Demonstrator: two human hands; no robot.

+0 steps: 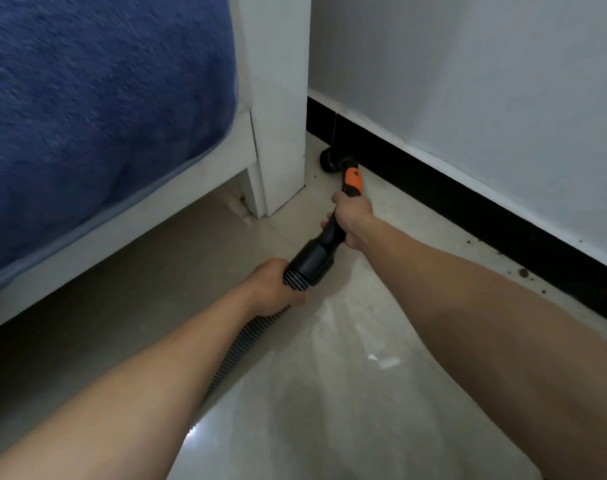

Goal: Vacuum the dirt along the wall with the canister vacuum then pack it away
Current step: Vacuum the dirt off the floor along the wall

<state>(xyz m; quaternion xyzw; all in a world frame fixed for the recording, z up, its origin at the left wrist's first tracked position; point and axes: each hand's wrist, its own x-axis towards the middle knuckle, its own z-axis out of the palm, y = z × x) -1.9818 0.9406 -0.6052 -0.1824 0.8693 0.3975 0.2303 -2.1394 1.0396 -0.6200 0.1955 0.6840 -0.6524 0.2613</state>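
Observation:
My right hand (352, 218) grips the black vacuum handle (329, 233), just behind its orange section (353, 181). The black round nozzle (331, 157) rests on the floor in the corner, against the black skirting board (468, 199). My left hand (272, 289) holds the ribbed hose (246, 337) where it joins the black cuff (312, 263). Specks of brown dirt (522, 271) lie on the floor beside the skirting, to the right of my right arm. The canister is out of view.
A bed with a blue cover (98, 109) and a white frame leg (278, 109) stands on the left, close to the nozzle. The white wall (485, 81) runs along the right. A small white scrap (385, 361) lies on the glossy beige floor.

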